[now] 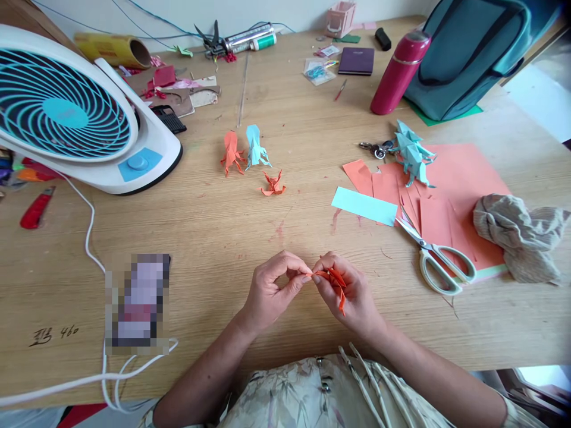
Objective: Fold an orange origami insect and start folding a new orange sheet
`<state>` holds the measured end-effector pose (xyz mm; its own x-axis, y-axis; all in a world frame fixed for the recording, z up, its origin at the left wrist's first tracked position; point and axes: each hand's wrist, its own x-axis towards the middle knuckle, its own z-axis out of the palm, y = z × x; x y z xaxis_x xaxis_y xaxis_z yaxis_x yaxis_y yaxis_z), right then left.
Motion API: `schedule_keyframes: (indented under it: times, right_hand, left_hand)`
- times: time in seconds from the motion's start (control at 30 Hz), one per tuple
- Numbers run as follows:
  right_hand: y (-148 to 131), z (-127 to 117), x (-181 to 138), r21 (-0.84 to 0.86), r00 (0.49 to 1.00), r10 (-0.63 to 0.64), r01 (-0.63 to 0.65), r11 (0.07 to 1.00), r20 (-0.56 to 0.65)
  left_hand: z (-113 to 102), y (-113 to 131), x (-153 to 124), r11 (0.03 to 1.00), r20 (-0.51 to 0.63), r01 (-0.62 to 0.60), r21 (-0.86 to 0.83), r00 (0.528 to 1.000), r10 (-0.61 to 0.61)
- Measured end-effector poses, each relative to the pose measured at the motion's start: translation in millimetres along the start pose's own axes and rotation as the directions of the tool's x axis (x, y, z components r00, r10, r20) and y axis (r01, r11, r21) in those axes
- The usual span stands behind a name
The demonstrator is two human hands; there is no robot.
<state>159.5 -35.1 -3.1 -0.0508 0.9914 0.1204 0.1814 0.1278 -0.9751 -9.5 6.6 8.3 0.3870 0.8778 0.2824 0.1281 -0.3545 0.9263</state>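
Note:
Both hands meet over the near middle of the wooden table (pixel 214 238). An orange folded-paper figure (pixel 338 279) with thin strips rests in my right hand (pixel 350 291), whose fingers are closed around it. My left hand (pixel 276 285) pinches the tip of one thin strip between thumb and forefinger. Beyond the hands stand an orange paper octopus (pixel 231 153) and a light-blue paper octopus (pixel 254 147). A small orange folded piece with curled legs (pixel 272 183) lies nearer to me.
At right are white-handled scissors (pixel 430 249), a light-blue strip (pixel 364 205), orange paper (pixel 468 172), blue folded figures (pixel 413 154), a cloth (pixel 520 235), a red bottle (pixel 401 71) and a bag (pixel 464 59). At left are a fan (pixel 151 148), a phone (pixel 140 300) and white cables (pixel 89 380).

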Motion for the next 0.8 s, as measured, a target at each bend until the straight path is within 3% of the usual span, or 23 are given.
schedule_keyframes:
  times: [0.43, 0.8]
  right_hand:
    - [-0.6, -1.3, 1.4, -0.210, 0.983, -0.181, 0.170, 0.963, -0.036]
    - [2.7, -2.7, 0.6, -0.335, 0.952, -0.303, 0.272, 0.902, -0.043]
  left_hand:
    - [1.1, 1.6, -1.3, 0.986, -0.050, -0.069, 0.153, 0.996, 0.078]
    - [2.2, 0.6, -3.5, 0.992, -0.053, -0.014, 0.123, 0.998, 0.020]
